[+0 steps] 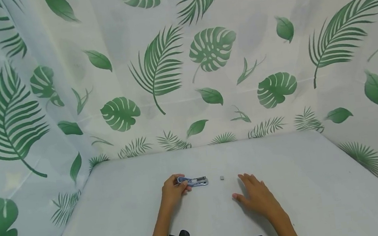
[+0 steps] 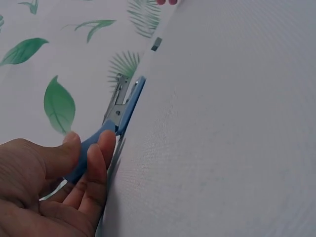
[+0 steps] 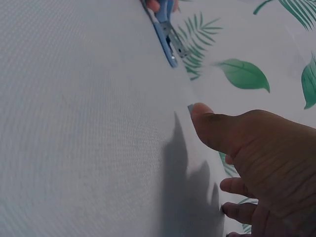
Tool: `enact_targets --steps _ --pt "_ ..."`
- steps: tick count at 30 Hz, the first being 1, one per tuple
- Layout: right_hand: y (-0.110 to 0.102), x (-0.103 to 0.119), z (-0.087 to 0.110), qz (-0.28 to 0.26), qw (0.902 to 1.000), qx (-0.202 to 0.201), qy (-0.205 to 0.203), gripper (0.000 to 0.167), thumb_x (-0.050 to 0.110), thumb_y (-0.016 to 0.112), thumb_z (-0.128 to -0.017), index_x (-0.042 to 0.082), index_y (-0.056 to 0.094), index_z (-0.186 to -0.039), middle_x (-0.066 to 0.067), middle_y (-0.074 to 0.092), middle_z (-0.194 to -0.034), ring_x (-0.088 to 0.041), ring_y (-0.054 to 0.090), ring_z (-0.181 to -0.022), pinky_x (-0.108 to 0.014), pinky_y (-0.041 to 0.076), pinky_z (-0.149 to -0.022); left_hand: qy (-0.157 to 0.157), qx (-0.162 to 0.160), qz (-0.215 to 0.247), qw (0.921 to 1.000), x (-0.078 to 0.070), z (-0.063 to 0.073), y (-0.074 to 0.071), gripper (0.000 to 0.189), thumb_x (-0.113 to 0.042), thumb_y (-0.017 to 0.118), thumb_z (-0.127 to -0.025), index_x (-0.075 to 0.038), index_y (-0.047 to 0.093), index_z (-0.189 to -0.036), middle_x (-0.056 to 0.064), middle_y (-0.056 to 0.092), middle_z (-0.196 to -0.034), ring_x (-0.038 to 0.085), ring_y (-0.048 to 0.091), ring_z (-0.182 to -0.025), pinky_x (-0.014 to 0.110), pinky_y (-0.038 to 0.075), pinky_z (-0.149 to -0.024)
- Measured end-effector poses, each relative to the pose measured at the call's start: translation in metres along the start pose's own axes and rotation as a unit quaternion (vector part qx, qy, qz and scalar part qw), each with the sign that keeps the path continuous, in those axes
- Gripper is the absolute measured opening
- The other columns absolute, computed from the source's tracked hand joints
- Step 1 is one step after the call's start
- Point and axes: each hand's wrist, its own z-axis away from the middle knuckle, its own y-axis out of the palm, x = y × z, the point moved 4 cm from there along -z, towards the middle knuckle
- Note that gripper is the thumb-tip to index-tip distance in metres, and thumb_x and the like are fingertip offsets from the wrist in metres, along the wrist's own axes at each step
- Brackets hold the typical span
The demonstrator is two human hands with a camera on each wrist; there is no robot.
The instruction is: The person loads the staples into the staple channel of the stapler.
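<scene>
Presently, we enter the following items.

Item: blue stapler (image 1: 192,181), its metal rail (image 2: 117,101) spread apart from the blue arm. Gripped at its rear end by the left hand (image 1: 173,192), thumb on one side, fingers curled on the other. For sound work, we judge, that rear hold should be firm and steady, fingers clear of the spread front, where metal edges could nip.

Item: small grey block (image 1: 222,177), on the tabletop (image 1: 116,219). For a piece so slight we would advise a light pinch between thumb and fingertip, by its sides, lest it skid.

Item: right hand (image 1: 256,195), fingers spread, thumb apart, holding nothing.

Placement: stapler in the left hand, its front pointing toward the block; block between stapler and right hand, near the right thumb in the head view, yet apart from both. Whether the stapler touches the tabletop, we cannot tell.
</scene>
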Motion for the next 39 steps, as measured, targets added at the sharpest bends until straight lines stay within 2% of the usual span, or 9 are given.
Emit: enact_targets --steps 3,7,13,16,21,25,30,35,39 --pt "-0.001 0.001 0.0 0.007 1.0 -0.003 0.002 0.069 0.039 0.07 -0.088 -0.002 0.047 -0.139 -0.03 0.047 -0.141 -0.053 0.038 -0.134 -0.069 0.03 -0.104 -0.013 0.016 0.003 0.9998 0.0 0.0 0.0 0.029 -0.005 0.067 -0.09 0.002 0.061 -0.118 0.017 0.07 -0.102 0.011 0.07 -0.071 0.019 0.053 -0.062" --pt "0.0 0.003 0.0 0.015 0.9998 0.005 0.008 0.069 0.04 0.071 -0.087 -0.001 0.049 -0.138 -0.029 0.047 -0.142 -0.052 0.036 -0.136 -0.068 0.029 -0.106 -0.009 0.047 -0.031 0.9984 -0.002 0.005 0.002 0.027 -0.006 0.069 -0.089 -0.001 0.064 -0.114 0.017 0.067 -0.112 0.011 0.067 -0.078 0.023 0.055 -0.069" --pt "0.002 0.006 -0.003 0.036 0.9991 0.017 0.013 0.066 0.039 0.071 -0.087 0.0 0.051 -0.136 -0.028 0.045 -0.144 -0.051 0.034 -0.137 -0.067 0.028 -0.107 0.045 0.091 -0.098 0.99 -0.009 0.012 0.003 0.026 -0.015 0.073 -0.087 -0.005 0.067 -0.111 0.012 0.069 -0.11 0.022 0.063 -0.101 0.04 0.051 -0.088" --pt "0.003 0.006 -0.004 0.039 0.9991 0.014 0.012 0.064 0.038 0.072 -0.087 0.0 0.053 -0.134 -0.028 0.046 -0.143 -0.052 0.035 -0.137 -0.067 0.028 -0.107 0.06 0.13 -0.091 0.9855 -0.012 0.014 0.006 0.026 -0.016 0.073 -0.087 -0.004 0.067 -0.11 0.011 0.07 -0.104 0.022 0.067 -0.098 0.038 0.051 -0.084" --pt "0.007 0.006 -0.007 0.026 0.9996 0.008 0.004 0.058 0.035 0.072 -0.087 0.0 0.056 -0.132 -0.03 0.045 -0.143 -0.052 0.034 -0.137 -0.066 0.028 -0.108 0.05 0.178 -0.071 0.9803 -0.012 0.02 0.012 0.029 -0.015 0.074 -0.086 -0.002 0.066 -0.111 0.011 0.07 -0.102 0.016 0.069 -0.086 0.026 0.054 -0.071" --pt "0.011 0.007 -0.012 0.007 0.9999 0.012 0.006 0.055 0.032 0.07 -0.089 0.001 0.056 -0.131 -0.03 0.044 -0.143 -0.051 0.033 -0.138 -0.063 0.029 -0.109 0.046 0.182 -0.081 0.9788 -0.011 0.023 0.013 0.034 -0.017 0.077 -0.083 -0.002 0.066 -0.111 0.01 0.069 -0.102 0.014 0.068 -0.084 0.025 0.054 -0.071" --pt "0.012 0.013 -0.024 -0.047 0.9988 0.006 0.015 0.046 0.024 0.069 -0.091 0.0 0.058 -0.129 -0.03 0.047 -0.141 -0.049 0.038 -0.136 -0.062 0.03 -0.109 0.052 0.185 -0.111 0.9751 -0.013 0.024 0.013 0.036 -0.018 0.08 -0.08 -0.003 0.066 -0.109 0.008 0.068 -0.1 0.011 0.062 -0.08 0.022 0.05 -0.068" --pt "0.015 0.015 -0.037 -0.131 0.9911 -0.022 0.005 0.037 0.015 0.068 -0.091 -0.001 0.061 -0.124 -0.03 0.05 -0.139 -0.047 0.041 -0.134 -0.062 0.028 -0.111 0.049 0.195 -0.117 0.9725 -0.011 0.022 0.014 0.035 -0.016 0.082 -0.079 -0.003 0.067 -0.108 0.005 0.068 -0.096 0.01 0.057 -0.077 0.021 0.046 -0.066" --pt "0.022 0.011 -0.047 -0.164 0.9854 -0.045 -0.008 0.03 0.011 0.07 -0.089 -0.001 0.065 -0.116 -0.03 0.052 -0.136 -0.047 0.042 -0.133 -0.06 0.031 -0.11 0.052 0.199 -0.117 0.9716 -0.009 0.022 0.018 0.035 -0.017 0.082 -0.079 -0.004 0.067 -0.108 0.005 0.068 -0.097 0.01 0.058 -0.078 0.022 0.047 -0.068"
